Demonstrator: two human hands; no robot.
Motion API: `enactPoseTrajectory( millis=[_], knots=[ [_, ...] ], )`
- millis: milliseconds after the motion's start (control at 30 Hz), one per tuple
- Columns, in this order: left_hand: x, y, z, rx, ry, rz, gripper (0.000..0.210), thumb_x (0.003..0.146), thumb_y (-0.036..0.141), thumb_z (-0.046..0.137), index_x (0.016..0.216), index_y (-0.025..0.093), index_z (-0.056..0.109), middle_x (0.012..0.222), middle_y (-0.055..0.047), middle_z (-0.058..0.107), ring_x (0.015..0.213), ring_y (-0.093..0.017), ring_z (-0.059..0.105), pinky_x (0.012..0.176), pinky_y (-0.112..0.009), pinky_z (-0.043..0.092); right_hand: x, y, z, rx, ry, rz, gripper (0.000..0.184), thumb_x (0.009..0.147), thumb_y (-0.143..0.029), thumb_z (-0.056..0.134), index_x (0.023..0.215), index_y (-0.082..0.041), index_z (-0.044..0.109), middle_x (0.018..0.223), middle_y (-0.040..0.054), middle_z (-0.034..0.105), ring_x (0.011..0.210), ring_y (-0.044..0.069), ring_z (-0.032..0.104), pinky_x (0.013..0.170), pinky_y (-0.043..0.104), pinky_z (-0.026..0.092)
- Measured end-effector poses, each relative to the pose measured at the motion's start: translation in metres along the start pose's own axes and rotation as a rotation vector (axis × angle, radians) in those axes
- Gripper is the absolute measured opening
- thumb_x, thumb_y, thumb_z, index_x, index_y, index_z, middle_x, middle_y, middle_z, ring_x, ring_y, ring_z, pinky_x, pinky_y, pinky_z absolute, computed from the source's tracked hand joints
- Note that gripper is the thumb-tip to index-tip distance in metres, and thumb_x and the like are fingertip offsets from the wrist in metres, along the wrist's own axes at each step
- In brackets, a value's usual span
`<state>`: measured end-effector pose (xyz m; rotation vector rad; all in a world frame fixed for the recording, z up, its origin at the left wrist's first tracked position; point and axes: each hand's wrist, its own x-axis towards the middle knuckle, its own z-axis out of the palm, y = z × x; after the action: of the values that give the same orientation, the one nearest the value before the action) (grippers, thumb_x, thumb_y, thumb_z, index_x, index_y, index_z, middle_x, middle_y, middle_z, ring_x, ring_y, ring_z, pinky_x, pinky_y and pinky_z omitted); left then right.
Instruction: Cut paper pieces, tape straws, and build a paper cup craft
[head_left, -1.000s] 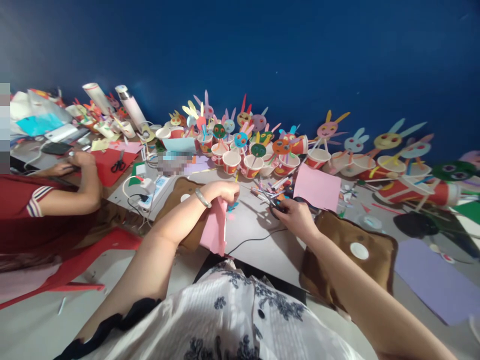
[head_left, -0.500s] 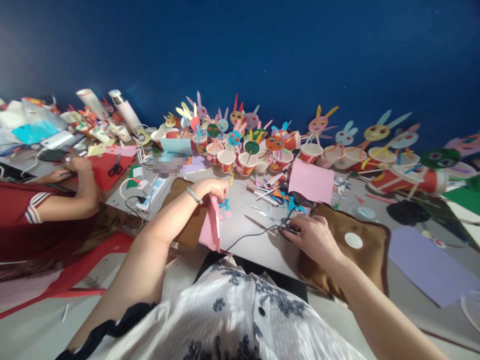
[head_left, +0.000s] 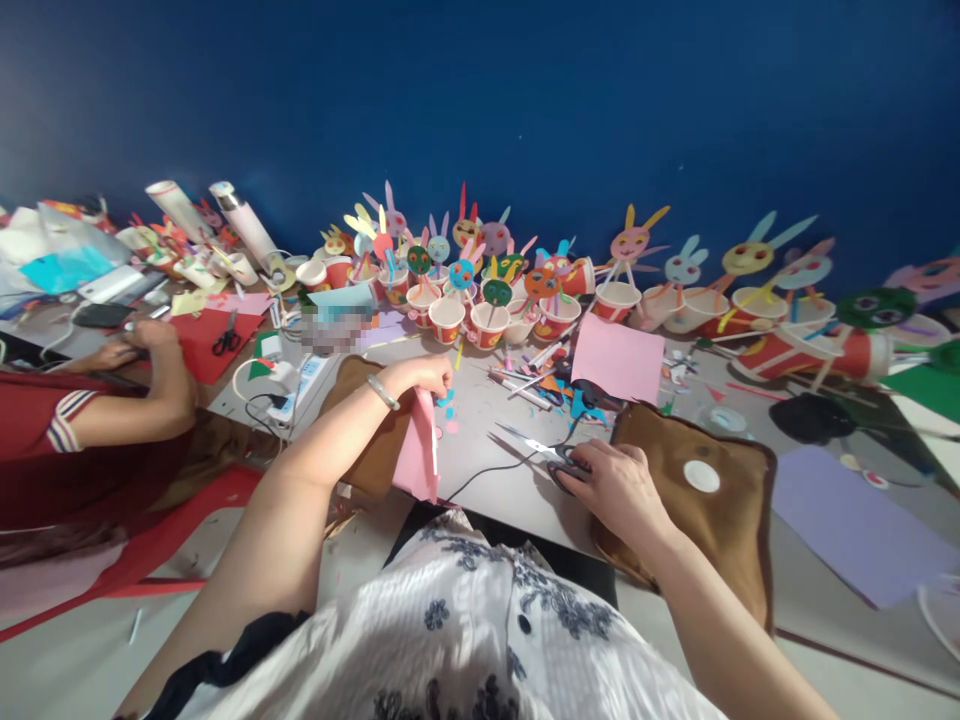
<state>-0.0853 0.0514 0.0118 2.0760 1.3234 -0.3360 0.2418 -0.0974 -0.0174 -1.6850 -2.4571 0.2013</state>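
Note:
My left hand (head_left: 431, 376) is closed on the top edge of a folded sheet of pink paper (head_left: 417, 455), which hangs down below the fingers. A brown cushion (head_left: 360, 430) lies under that forearm. My right hand (head_left: 621, 485) grips the black handles of a pair of scissors (head_left: 536, 447). Their blades are slightly apart and point left toward the paper, without touching it. The right wrist is over a second brown cushion (head_left: 727, 530) with a white disc (head_left: 701, 476) on it. Small blue and pink paper scraps (head_left: 448, 412) lie beside my left hand.
Paper cups (head_left: 448, 318) with paper rabbit heads line the back of the table. Pens and scraps (head_left: 540, 385) lie before them, near a pink sheet (head_left: 619, 358). A purple sheet (head_left: 855, 530) is at right. At left are a power strip (head_left: 304, 385) and a co-worker's arm (head_left: 135, 410).
The scissors have shifted slightly down and left, and their blades have come closer together. My left hand still holds the pink paper. The whole view has drifted a little.

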Motion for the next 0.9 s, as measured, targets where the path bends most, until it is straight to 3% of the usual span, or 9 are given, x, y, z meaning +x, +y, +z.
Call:
enactPoseTrajectory(
  millis=[367, 500, 767, 900],
  knots=[
    [-0.002, 0.019, 0.001, 0.152, 0.102, -0.092, 0.021, 0.059, 0.007, 0.067, 0.078, 0.011, 0.075, 0.073, -0.007, 0.072, 0.062, -0.014, 0.057, 0.060, -0.025, 0.039, -0.011, 0.003, 0.010, -0.018, 0.042, -0.013, 0.028, 0.087, -0.043, 0.062, 0.072, -0.020, 0.061, 0.073, 0.0033, 0.066, 0.068, 0.020, 0.058, 0.074, 0.035, 0.031],
    [-0.004, 0.023, 0.001, 0.169, 0.141, -0.109, 0.019, 0.059, 0.006, 0.068, 0.076, 0.014, 0.074, 0.070, -0.006, 0.071, 0.064, -0.014, 0.058, 0.061, -0.024, 0.040, -0.012, 0.003, 0.010, -0.023, 0.074, -0.020, 0.026, 0.087, -0.043, 0.061, 0.075, -0.020, 0.062, 0.075, 0.0037, 0.066, 0.069, 0.020, 0.059, 0.075, 0.035, 0.032],
    [-0.007, 0.019, 0.008, 0.164, 0.202, -0.087, 0.017, 0.060, 0.007, 0.066, 0.073, 0.015, 0.073, 0.069, -0.004, 0.069, 0.064, -0.015, 0.059, 0.061, -0.024, 0.040, -0.015, 0.000, 0.010, -0.006, 0.051, 0.010, 0.022, 0.087, -0.040, 0.063, 0.081, -0.019, 0.065, 0.080, 0.0043, 0.067, 0.072, 0.021, 0.061, 0.080, 0.037, 0.033],
    [-0.007, 0.015, 0.012, 0.141, 0.232, -0.085, 0.018, 0.062, 0.008, 0.067, 0.076, 0.016, 0.074, 0.079, -0.005, 0.073, 0.071, -0.015, 0.061, 0.064, -0.023, 0.042, -0.015, -0.004, 0.010, 0.021, 0.073, 0.024, 0.023, 0.088, -0.042, 0.062, 0.085, -0.019, 0.064, 0.085, 0.0055, 0.068, 0.076, 0.022, 0.063, 0.082, 0.038, 0.035]
  ],
)
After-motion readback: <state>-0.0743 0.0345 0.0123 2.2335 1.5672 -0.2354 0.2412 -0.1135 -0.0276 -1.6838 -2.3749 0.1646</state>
